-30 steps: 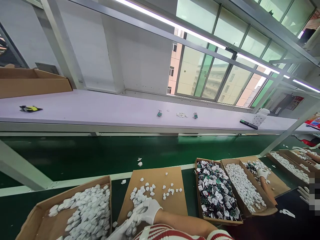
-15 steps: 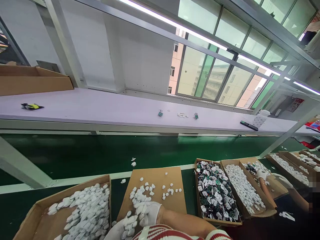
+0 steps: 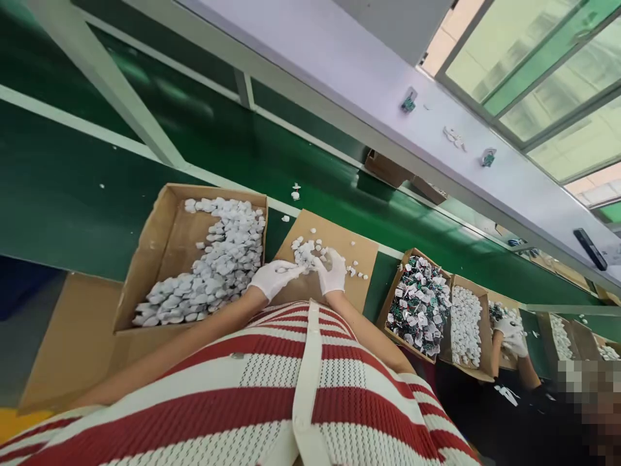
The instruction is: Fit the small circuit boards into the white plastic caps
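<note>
White gloves cover both my hands over a brown cardboard sheet [image 3: 361, 259]. My left hand [image 3: 276, 278] reaches in from the left with its fingers pressed together, tips at the near edge of a pile of small white plastic pieces [image 3: 305, 251]. Whatever is in its fingertips is too small to make out. Close by on the right, my right hand [image 3: 332, 272] has its thumb and fingers bent and apart beside the same pile. Left of the sheet stands a cardboard box [image 3: 167, 220] holding many larger-looking, rounded white pieces [image 3: 218, 259].
To the right is a box of white-and-green parts with wires [image 3: 421, 307], then a box of white pieces [image 3: 466, 323]. A co-worker's gloved hands [image 3: 510, 333] work farther right. A raised white shelf [image 3: 349, 71] crosses behind, bearing a dark pen-like object [image 3: 589, 249].
My view has tilted down and turned. Both hands have moved from the sheet's near edge to the pile. White pieces clustered between them before no longer show there.
</note>
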Motion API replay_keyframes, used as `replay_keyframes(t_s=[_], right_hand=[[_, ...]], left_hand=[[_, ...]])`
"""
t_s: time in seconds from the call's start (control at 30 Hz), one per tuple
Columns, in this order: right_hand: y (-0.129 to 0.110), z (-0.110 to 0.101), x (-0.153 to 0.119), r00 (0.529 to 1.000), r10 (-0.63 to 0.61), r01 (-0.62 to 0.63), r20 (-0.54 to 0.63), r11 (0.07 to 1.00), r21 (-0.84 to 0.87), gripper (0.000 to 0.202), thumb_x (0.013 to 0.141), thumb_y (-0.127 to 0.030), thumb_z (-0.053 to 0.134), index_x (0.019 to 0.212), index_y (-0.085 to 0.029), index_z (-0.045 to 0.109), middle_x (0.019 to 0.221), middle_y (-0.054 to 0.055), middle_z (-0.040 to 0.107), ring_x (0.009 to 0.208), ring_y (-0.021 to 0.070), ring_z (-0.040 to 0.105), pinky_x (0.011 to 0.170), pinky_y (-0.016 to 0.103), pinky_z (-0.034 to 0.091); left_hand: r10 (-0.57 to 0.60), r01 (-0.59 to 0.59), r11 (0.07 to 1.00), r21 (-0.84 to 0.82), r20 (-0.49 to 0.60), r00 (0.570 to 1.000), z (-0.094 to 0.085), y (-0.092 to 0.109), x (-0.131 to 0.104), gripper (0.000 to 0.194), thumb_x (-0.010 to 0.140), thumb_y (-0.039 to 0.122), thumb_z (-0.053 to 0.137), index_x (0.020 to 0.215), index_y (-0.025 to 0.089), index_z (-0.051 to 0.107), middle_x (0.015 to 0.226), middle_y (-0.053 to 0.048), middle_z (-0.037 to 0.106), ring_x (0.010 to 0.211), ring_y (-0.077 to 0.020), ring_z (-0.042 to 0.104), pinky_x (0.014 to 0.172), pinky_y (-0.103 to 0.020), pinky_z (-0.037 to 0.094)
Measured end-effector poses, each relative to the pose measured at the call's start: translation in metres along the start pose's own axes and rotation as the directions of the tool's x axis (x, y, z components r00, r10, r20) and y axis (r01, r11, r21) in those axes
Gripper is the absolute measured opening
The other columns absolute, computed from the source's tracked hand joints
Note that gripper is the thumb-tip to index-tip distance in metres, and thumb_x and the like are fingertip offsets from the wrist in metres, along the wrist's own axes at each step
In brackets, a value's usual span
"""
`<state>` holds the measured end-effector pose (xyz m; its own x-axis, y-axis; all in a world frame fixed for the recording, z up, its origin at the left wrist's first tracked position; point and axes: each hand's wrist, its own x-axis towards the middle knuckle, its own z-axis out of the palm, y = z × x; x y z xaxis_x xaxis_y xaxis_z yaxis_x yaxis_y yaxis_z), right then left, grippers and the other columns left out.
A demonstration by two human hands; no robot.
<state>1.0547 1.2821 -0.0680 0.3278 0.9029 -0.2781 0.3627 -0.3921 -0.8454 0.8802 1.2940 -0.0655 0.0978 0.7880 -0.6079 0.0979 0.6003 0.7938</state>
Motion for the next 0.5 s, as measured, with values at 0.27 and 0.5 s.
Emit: replay_keyframes(t_s=[0.27,0.5], right_hand=[[-0.003,0.002,0.004,0.946,-0.279,0.232,-0.164,0.938,-0.257,0.071,0.085,-0.037,0.078,0.146,-0.008,0.058,0.156,0.023,0.050,0.149,0.0300,0.045,0.125,0.046,0.035],[-0.014,0.001,-0.002,0.952,-0.240,0.195,-0.189,0.954,-0.226,0.082,0.077,-0.043,0.085,0.147,-0.008,0.058,0.159,0.022,0.047,0.149,0.0329,0.043,0.128,0.046,0.030]], left_hand=[[0.465,-0.482,0.795,0.369,0.140,0.874,0.012,0.026,-0.012,0.032,0.076,0.051,0.077,0.083,0.020,0.082,0.089,-0.010,0.079,0.090,-0.0282,0.068,0.085,-0.036,0.051],[0.506,-0.593,0.689,0.417,0.309,0.805,0.018,0.015,-0.007,0.022,0.084,0.035,0.061,0.078,0.019,0.076,0.088,-0.010,0.076,0.088,-0.0245,0.067,0.086,-0.034,0.051]])
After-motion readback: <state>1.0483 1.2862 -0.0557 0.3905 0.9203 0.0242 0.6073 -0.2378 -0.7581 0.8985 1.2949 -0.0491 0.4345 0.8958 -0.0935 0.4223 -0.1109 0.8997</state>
